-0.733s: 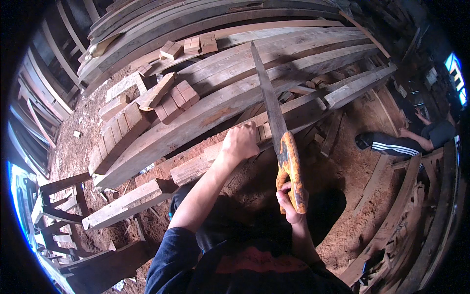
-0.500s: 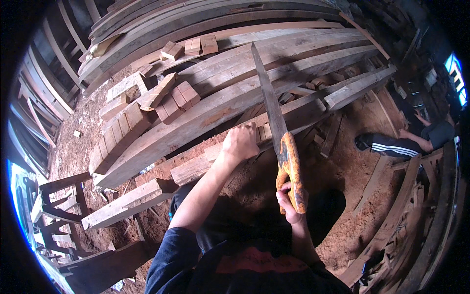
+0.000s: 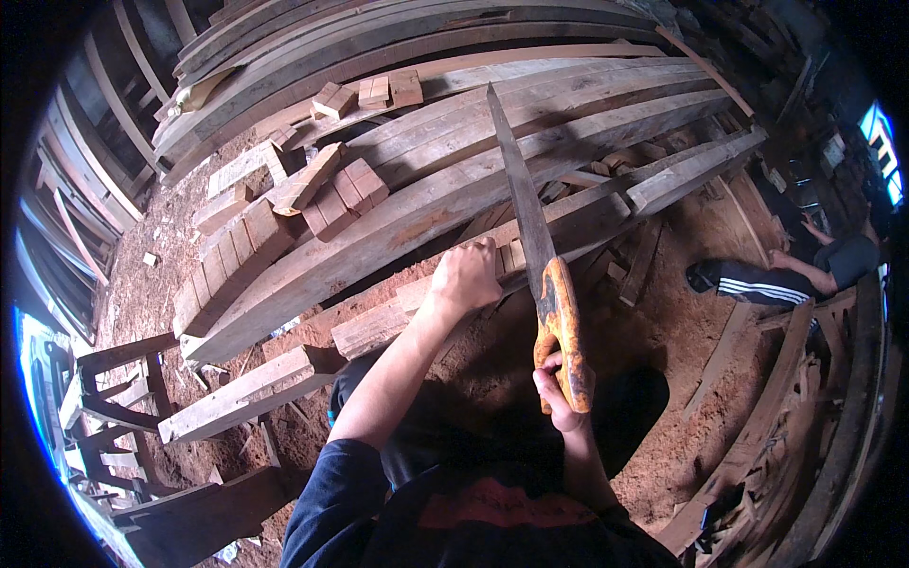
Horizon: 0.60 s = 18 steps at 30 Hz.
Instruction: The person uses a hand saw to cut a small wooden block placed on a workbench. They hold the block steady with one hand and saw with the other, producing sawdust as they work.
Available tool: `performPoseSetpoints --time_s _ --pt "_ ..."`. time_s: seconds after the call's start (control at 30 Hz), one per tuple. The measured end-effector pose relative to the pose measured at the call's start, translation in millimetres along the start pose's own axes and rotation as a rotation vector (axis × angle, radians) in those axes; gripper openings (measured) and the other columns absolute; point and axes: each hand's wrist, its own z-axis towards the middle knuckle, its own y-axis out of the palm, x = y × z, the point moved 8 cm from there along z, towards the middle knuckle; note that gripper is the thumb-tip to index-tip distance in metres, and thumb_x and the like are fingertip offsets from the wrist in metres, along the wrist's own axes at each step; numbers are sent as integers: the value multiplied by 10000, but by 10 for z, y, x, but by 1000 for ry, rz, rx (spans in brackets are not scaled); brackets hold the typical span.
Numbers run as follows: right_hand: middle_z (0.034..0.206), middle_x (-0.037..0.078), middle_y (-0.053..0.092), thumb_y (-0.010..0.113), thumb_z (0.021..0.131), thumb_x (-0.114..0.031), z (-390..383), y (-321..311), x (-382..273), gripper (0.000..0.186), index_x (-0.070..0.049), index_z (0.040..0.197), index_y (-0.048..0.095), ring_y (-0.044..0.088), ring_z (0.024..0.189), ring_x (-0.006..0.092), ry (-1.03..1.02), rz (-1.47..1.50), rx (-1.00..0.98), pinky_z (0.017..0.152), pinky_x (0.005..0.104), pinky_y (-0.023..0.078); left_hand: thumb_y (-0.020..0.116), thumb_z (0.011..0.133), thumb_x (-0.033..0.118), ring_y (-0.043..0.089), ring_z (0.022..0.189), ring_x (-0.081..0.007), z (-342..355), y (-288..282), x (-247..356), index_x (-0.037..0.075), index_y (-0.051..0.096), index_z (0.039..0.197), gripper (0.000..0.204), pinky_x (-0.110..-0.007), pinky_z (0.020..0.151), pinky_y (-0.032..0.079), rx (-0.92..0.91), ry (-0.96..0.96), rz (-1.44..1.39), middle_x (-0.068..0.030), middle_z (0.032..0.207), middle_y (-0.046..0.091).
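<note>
My right hand (image 3: 565, 396) is wrapped round the worn yellow-orange handle of a handsaw (image 3: 521, 189). The long grey blade points away from me and passes just right of my left hand (image 3: 464, 273). That hand is closed over a wooden piece (image 3: 511, 256), part of which shows between the knuckles and the blade. Under it a longer timber (image 3: 367, 328) sticks out to the left of my forearm. Whether the teeth touch the wood cannot be made out.
Beyond my hands lie long squared beams (image 3: 398, 213), with cut wood blocks (image 3: 346, 199) and a notched block row (image 3: 232, 260) on them. A short beam (image 3: 246, 390) lies left. Sawdust covers the ground (image 3: 653, 464). Another person's striped trouser leg (image 3: 757, 282) is at right.
</note>
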Motion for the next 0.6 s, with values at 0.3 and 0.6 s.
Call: performPoseSetpoints --time_s 0.3,0.6 --pt "722 43 599 736 791 -115 -31 -4 74 181 -44 884 598 574 637 156 35 14 -8 605 296 453 705 655 197 682 821 -385 -19 -46 28 -61 552 1074 515 -448 736 561 13 23 -3 -248 836 674" --pt "720 42 598 735 795 -116 -18 1 26 176 -43 871 594 569 631 147 6 6 -3 599 288 452 728 630 202 687 809 -373 -1 -1 8 -67 558 1077 549 -436 720 567 21 32 -13 -242 825 676"
